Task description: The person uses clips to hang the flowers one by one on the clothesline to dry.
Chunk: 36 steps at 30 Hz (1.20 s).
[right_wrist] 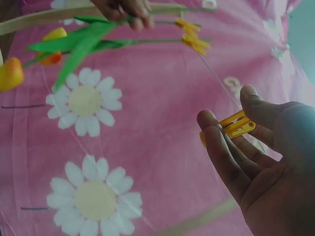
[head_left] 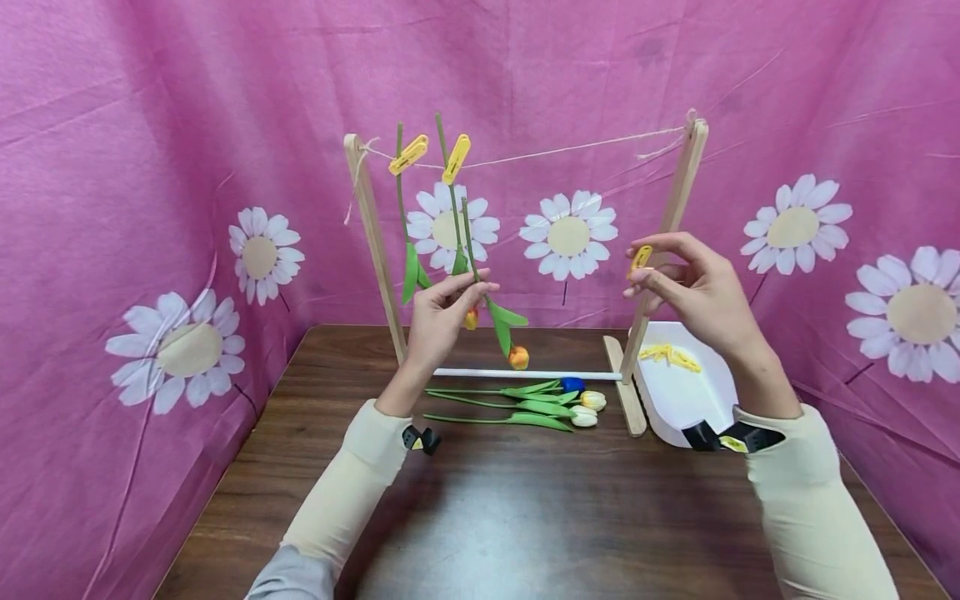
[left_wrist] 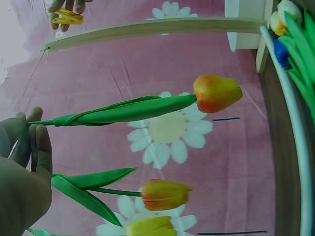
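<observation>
My left hand [head_left: 438,325] pinches the green stem of an orange artificial tulip [left_wrist: 216,93], whose bloom hangs down. Between the thumb and fingers of my right hand [head_left: 712,300] is a yellow clothespin [right_wrist: 238,125], held apart from the string [head_left: 570,152] near the right post. Two more tulips hang bloom-down at the string's left end, each stem gripped by a yellow clothespin [head_left: 408,155] on the string. In the head view my left hand partly covers these hung tulips; the left wrist view shows an orange bloom [left_wrist: 165,194] and a yellow bloom [left_wrist: 151,226].
Wooden posts [head_left: 678,187] carry the string, with a white rod [head_left: 525,375] low between them. Blue, yellow and white tulips [head_left: 543,408] lie on the brown table [head_left: 487,517] before the rod. Right of the frame, a white tray [head_left: 678,408] contains several yellow clothespins [head_left: 671,358].
</observation>
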Each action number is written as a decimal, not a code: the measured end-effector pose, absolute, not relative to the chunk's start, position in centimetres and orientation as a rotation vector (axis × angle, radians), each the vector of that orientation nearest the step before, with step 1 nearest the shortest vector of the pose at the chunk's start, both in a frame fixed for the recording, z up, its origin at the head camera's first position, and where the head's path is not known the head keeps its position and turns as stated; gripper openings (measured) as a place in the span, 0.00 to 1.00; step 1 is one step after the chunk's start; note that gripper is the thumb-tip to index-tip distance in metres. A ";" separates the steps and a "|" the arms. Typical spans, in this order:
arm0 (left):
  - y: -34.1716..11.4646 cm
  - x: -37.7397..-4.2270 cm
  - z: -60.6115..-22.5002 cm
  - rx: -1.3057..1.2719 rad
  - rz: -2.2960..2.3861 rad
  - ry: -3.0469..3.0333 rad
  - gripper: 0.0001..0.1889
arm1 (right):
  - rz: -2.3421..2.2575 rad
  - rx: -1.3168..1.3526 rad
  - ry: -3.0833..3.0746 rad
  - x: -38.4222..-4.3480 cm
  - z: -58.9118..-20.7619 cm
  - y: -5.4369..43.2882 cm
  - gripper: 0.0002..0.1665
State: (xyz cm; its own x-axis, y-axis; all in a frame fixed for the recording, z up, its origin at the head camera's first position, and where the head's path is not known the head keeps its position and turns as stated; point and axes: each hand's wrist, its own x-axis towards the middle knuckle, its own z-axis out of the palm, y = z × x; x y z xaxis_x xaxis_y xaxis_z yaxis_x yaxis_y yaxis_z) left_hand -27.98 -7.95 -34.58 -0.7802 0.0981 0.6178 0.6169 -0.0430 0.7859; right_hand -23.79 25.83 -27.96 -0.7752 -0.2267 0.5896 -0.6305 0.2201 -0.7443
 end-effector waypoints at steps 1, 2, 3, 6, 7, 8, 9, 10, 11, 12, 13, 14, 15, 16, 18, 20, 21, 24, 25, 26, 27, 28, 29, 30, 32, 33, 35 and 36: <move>-7.9 -28.1 -34.3 -0.760 -1.880 -1.850 0.14 | 1.508 0.793 -2.180 -23.8 -27.9 25.4 0.21; -7.8 -28.2 -34.0 -0.765 -1.878 -1.840 0.14 | 1.462 0.789 -2.206 -23.8 -27.8 25.0 0.22; -7.7 -28.3 -33.7 -0.767 -1.875 -1.836 0.14 | 1.429 0.783 -2.227 -23.8 -27.7 24.6 0.23; -7.4 -28.7 -32.7 -0.756 -1.853 -1.848 0.12 | 1.409 0.788 -2.246 -24.1 -27.4 23.5 0.24; -7.3 -28.8 -32.4 -0.752 -1.846 -1.853 0.12 | 1.417 0.794 -2.244 -24.2 -27.3 23.2 0.24; -7.2 -28.9 -32.2 -0.750 -1.840 -1.854 0.12 | 1.424 0.800 -2.244 -24.3 -27.2 22.9 0.24; -7.0 -29.0 -31.9 -0.750 -1.844 -1.854 0.12 | 1.427 0.806 -2.243 -24.4 -27.1 22.6 0.23; -6.9 -29.2 -31.7 -0.755 -1.843 -1.848 0.13 | 1.430 0.814 -2.241 -24.5 -27.0 22.2 0.22; -6.8 -29.4 -31.4 -0.759 -1.843 -1.840 0.13 | 1.430 0.820 -2.239 -24.6 -27.0 21.9 0.21; -6.7 -29.6 -31.2 -0.764 -1.843 -1.832 0.13 | 1.427 0.826 -2.235 -24.6 -26.9 21.6 0.21; -6.6 -29.7 -31.0 -0.769 -1.841 -1.826 0.13 | 1.428 0.831 -2.232 -24.7 -26.8 21.3 0.20; -6.5 -29.9 -30.9 -0.770 -1.836 -1.824 0.13 | 1.433 0.831 -2.229 -24.8 -26.7 21.0 0.20; -6.4 -30.0 -30.7 -0.772 -1.824 -1.825 0.13 | 1.435 0.827 -2.227 -24.8 -26.7 20.7 0.20; -6.3 -30.2 -30.5 -0.771 -1.806 -1.829 0.13 | 1.438 0.821 -2.225 -24.9 -26.6 20.4 0.19; -6.1 -30.5 -30.2 -0.762 -1.782 -1.839 0.13 | 1.449 0.797 -2.225 -25.0 -26.5 19.9 0.19; -6.0 -30.7 -29.8 -0.753 -1.774 -1.842 0.13 | 1.465 0.767 -2.227 -25.0 -26.4 19.4 0.18; -5.9 -30.8 -29.7 -0.746 -1.774 -1.844 0.13 | 1.473 0.754 -2.227 -25.1 -26.4 19.2 0.17; -5.6 -31.2 -29.1 -0.705 -1.787 -1.854 0.13 | 1.497 0.740 -2.214 -25.1 -26.4 18.6 0.16; -5.6 -31.3 -29.0 -0.691 -1.785 -1.860 0.14 | 1.501 0.743 -2.204 -25.2 -26.4 18.4 0.15; -5.5 -31.4 -28.8 -0.679 -1.780 -1.865 0.14 | 1.499 0.747 -2.193 -25.3 -26.4 18.2 0.14; -5.5 -31.5 -28.7 -0.670 -1.763 -1.872 0.14 | 1.499 0.753 -2.180 -25.4 -26.5 18.0 0.14; -5.5 -31.6 -28.5 -0.662 -1.748 -1.880 0.14 | 1.498 0.759 -2.166 -25.5 -26.5 17.9 0.13; -5.4 -31.7 -28.4 -0.658 -1.733 -1.883 0.14 | 1.504 0.765 -2.151 -25.7 -26.5 17.7 0.12; -5.4 -31.8 -28.2 -0.650 -1.708 -1.889 0.14 | 1.513 0.770 -2.136 -25.8 -26.6 17.6 0.12; -5.4 -32.0 -28.0 -0.636 -1.654 -1.895 0.13 | 1.538 0.776 -2.112 -26.1 -26.6 17.3 0.11; -5.4 -32.1 -27.9 -0.627 -1.632 -1.896 0.12 | 1.555 0.778 -2.098 -26.3 -26.6 17.1 0.11; -5.4 -32.3 -27.8 -0.606 -1.597 -1.898 0.12 | 1.604 0.775 -2.074 -26.6 -26.5 16.8 0.10; -5.4 -32.3 -27.8 -0.597 -1.574 -1.901 0.12 | 1.625 0.769 -2.064 -26.8 -26.4 16.7 0.10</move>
State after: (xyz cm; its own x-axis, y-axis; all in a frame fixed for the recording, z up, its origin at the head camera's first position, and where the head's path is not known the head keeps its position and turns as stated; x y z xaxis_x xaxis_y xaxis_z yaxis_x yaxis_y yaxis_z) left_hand -32.30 -5.38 -27.77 -0.7232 -0.0302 0.6900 0.6723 0.1982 0.7133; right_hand -26.77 16.69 -26.44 -0.7678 -0.1730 0.6169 -0.6403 0.1722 -0.7486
